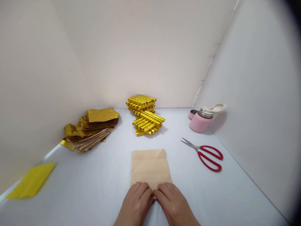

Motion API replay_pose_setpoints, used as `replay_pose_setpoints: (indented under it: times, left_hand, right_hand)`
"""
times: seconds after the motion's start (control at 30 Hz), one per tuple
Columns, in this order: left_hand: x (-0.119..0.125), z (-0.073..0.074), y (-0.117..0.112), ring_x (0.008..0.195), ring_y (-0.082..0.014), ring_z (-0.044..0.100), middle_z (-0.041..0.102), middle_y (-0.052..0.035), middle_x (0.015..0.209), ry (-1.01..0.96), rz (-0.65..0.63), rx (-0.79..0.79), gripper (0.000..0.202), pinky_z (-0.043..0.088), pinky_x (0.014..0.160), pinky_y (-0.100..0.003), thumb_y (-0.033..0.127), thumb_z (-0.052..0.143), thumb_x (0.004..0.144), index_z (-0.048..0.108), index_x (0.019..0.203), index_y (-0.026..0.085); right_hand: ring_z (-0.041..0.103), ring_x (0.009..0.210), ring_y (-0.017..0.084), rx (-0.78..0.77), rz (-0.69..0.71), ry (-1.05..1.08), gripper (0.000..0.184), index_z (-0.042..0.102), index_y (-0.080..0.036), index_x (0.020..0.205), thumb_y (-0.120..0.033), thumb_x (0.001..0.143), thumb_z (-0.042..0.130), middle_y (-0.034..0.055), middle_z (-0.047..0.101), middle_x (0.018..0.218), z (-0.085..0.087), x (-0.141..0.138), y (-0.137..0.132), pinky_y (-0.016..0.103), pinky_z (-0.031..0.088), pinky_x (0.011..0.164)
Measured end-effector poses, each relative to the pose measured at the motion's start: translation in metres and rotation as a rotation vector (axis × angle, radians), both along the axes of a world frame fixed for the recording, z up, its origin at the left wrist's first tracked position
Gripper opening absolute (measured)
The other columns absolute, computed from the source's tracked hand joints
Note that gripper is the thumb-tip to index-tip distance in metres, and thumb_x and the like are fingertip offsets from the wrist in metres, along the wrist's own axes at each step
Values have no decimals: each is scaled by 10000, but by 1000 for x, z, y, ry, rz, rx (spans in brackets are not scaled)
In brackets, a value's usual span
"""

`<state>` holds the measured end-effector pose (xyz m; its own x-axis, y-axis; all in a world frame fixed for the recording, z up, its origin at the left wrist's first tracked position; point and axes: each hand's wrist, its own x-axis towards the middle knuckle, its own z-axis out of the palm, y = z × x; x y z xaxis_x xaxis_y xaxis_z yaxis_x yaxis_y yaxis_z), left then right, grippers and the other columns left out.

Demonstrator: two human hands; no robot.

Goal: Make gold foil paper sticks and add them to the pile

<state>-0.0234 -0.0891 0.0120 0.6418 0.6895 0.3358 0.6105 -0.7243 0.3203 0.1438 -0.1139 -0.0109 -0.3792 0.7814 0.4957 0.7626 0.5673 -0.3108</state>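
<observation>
Brown paper (150,166) lying flat on the white table (77,194), and both hands are right on it! The left hand (135,204) and right hand (172,205) grip its near edge, curled over and almost meeting. Straight beyond the paper, gold sticks (147,114) sit in stacks; to its left, a pile of gold sheets (91,128), then a yellow sheet (30,182); to its right, red scissors (202,156) and a pink flask (199,122).
</observation>
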Motion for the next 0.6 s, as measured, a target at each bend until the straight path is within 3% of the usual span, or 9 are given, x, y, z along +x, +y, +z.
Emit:
replay_pose_setpoints:
  times: [0.23,0.4,0.6]
  left_hand:
    - [-9,-3,3,687,-186,570,587,-49,754,-27,53,-73,348,503,596,-299,217,282,976,559,770,172]
    - [-26,-5,5,816,-183,575,585,-53,901,-123,104,-213,213,514,696,-291,239,396,950,575,843,193]
    - [-34,-2,5,864,-185,568,561,-58,932,-156,148,-284,185,506,728,-287,208,413,936,568,834,198]
  right_hand:
    - [528,665,184,-59,-77,63,333,573,-198,738,-136,933,311,26,573,691,-1,2,3,315,420,628]
    - [538,711,194,-131,-120,100,258,580,-210,770,-192,927,376,35,591,741,10,20,3,332,438,656]
    - [519,735,205,-298,-155,113,183,524,-200,734,-172,889,432,46,570,793,16,36,5,366,443,659]
